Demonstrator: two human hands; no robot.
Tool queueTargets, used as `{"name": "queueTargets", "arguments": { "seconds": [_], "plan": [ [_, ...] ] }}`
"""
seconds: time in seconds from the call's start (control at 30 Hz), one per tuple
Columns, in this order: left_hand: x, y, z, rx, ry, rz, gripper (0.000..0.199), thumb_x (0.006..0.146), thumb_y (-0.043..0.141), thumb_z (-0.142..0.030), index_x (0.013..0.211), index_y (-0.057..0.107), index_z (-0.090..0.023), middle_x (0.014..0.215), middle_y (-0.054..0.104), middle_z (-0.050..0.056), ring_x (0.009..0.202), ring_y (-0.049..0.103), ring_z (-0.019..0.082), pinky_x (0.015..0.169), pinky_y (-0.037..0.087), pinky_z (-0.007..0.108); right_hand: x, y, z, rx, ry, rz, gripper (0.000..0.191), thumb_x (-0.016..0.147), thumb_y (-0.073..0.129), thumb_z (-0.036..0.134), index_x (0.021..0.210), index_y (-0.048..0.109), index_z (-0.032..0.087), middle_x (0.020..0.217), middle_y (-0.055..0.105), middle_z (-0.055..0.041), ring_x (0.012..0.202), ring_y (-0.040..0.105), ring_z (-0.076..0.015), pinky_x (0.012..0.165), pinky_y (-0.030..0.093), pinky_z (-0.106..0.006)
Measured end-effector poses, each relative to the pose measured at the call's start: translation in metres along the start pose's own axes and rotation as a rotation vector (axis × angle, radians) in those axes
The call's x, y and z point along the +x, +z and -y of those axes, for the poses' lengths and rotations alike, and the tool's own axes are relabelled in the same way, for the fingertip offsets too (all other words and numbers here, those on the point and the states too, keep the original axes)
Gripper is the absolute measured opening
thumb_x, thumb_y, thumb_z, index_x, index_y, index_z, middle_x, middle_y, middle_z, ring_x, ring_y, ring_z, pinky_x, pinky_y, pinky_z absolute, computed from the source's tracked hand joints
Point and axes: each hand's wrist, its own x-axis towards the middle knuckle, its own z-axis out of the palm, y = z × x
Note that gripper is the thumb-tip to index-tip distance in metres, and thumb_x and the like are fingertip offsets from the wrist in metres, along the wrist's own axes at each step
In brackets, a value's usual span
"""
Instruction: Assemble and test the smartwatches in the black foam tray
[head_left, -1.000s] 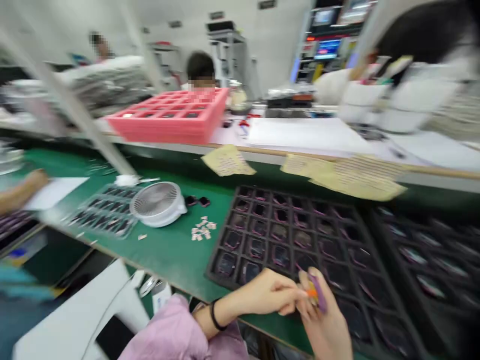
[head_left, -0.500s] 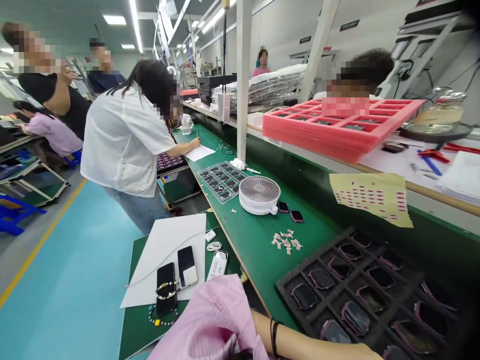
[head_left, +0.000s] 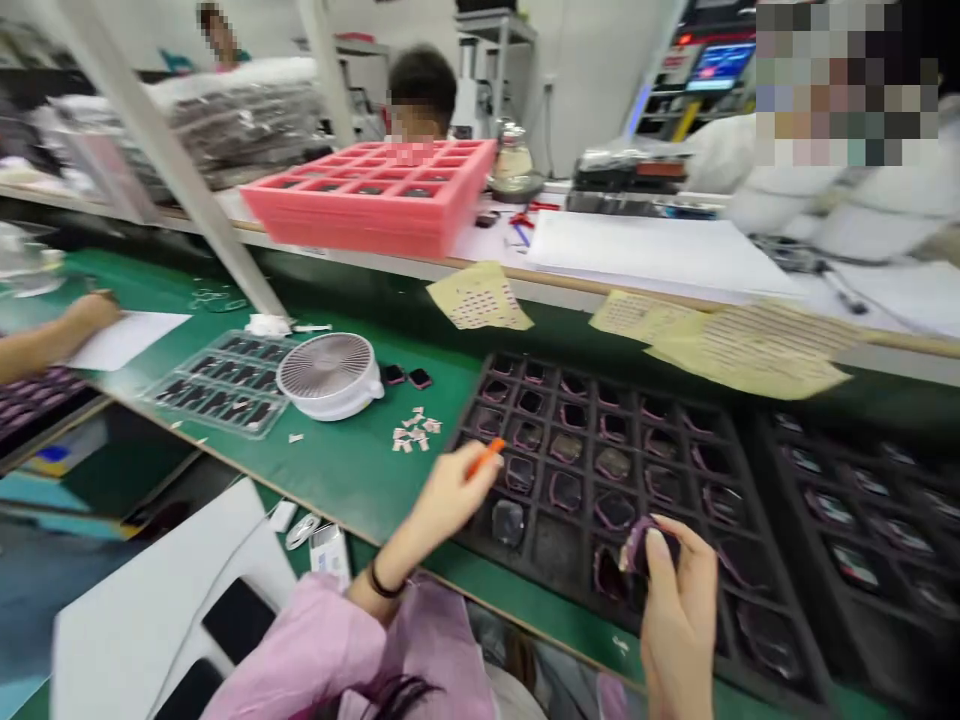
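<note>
Desk fan (head_left: 328,375) left of the tray (head_left: 551,548) — (loose tabs (head_left: 412,430) between).

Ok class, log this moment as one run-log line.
left hand: orange stick | right hand: pink-rimmed watch case | over black tray

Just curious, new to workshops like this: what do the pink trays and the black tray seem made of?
The pink trays look like matte plastic or foam, with thick walls. The black tray seems dull plastic with moulded pockets, perhaps.

The left hand (head_left: 450,495) pinches its fingers together, well apart from the raised, curled right hand (head_left: 679,600).
</note>
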Motion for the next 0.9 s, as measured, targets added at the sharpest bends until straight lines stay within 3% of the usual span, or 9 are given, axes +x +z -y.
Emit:
{"name": "queueTargets", "arguments": {
  "seconds": [0.07,0.13,0.2,0.3,0.47,0.63,0.77,0.9],
  "plan": [
    [0.018,-0.021,0.017,0.261,-0.025,-0.076,0.030,0.089,0.042,-0.037,0.067,0.048,-0.018,0.058,0.045,-0.003,0.056,0.044,0.012,0.055,0.028,0.023,0.004,0.002,-0.001,-0.199,-0.089,0.041,0.029,0.083,0.057,0.042,0.103,0.057,0.021,0.103,0.058,-0.0056,0.098,0.054,-0.0194,0.087,0.041,-0.033],
    [0.029,-0.036,0.034,0.452,-0.108,-0.115,0.027,0.090,0.041,-0.036,0.071,0.052,-0.019,0.060,0.051,-0.001,0.057,0.050,0.015,0.055,0.027,0.024,0.005,0.007,-0.006,-0.316,-0.120,0.199,0.026,0.084,0.057,0.040,0.100,0.059,0.020,0.099,0.062,-0.0066,0.093,0.057,-0.0208,0.082,0.042,-0.034],
    [0.033,-0.045,0.047,0.587,-0.212,-0.123,0.026,0.091,0.041,-0.035,0.076,0.056,-0.019,0.064,0.058,0.002,0.060,0.055,0.018,0.054,0.026,0.025,0.003,0.012,-0.011,-0.419,-0.158,0.332,0.021,0.086,0.056,0.038,0.098,0.060,0.021,0.094,0.063,-0.0059,0.087,0.058,-0.0211,0.079,0.042,-0.034],
    [0.034,-0.049,0.062,0.647,-0.307,-0.111,0.027,0.091,0.040,-0.038,0.084,0.058,-0.019,0.071,0.064,0.006,0.067,0.060,0.021,0.054,0.027,0.024,-0.001,0.015,-0.015,-0.567,-0.288,0.433,0.016,0.090,0.051,0.033,0.096,0.061,0.022,0.087,0.063,-0.0045,0.084,0.057,-0.0210,0.079,0.041,-0.036],
    [0.029,-0.050,0.062,0.603,-0.319,-0.240,0.034,0.091,0.038,-0.048,0.095,0.056,-0.020,0.076,0.067,0.007,0.074,0.063,0.025,0.056,0.030,0.025,-0.001,0.022,-0.010,-0.792,-0.543,0.420,0.025,0.092,0.046,0.036,0.105,0.061,0.022,0.098,0.057,-0.0090,0.089,0.054,-0.0227,0.079,0.040,-0.038],
    [0.018,-0.048,0.042,0.446,-0.224,-0.250,0.031,0.092,0.037,-0.045,0.095,0.056,-0.021,0.079,0.067,0.004,0.070,0.062,0.021,0.060,0.035,0.025,-0.002,0.057,-0.009,-1.026,-0.666,0.469,0.031,0.095,0.039,0.037,0.088,0.062,0.017,0.083,0.056,-0.0107,0.079,0.052,-0.0257,0.067,0.038,-0.037],
    [0.007,-0.040,0.031,0.285,-0.129,-0.148,0.030,0.093,0.034,-0.041,0.092,0.056,-0.020,0.072,0.062,0.001,0.063,0.056,0.017,0.062,0.036,0.025,-0.004,0.081,-0.010,-1.001,-0.630,0.501,0.029,0.093,0.040,0.039,0.082,0.057,0.018,0.081,0.057,-0.0108,0.077,0.053,-0.0267,0.066,0.039,-0.038],
    [-0.004,-0.029,0.026,0.047,-0.066,0.084,0.032,0.093,0.033,-0.042,0.087,0.054,-0.019,0.058,0.044,-0.005,0.056,0.044,0.011,0.059,0.034,0.022,-0.005,0.089,-0.006,-0.730,-0.450,0.658,0.017,0.093,0.042,0.031,0.094,0.054,0.020,0.084,0.062,-0.0078,0.077,0.057,-0.0244,0.068,0.042,-0.037]
  ]
}}
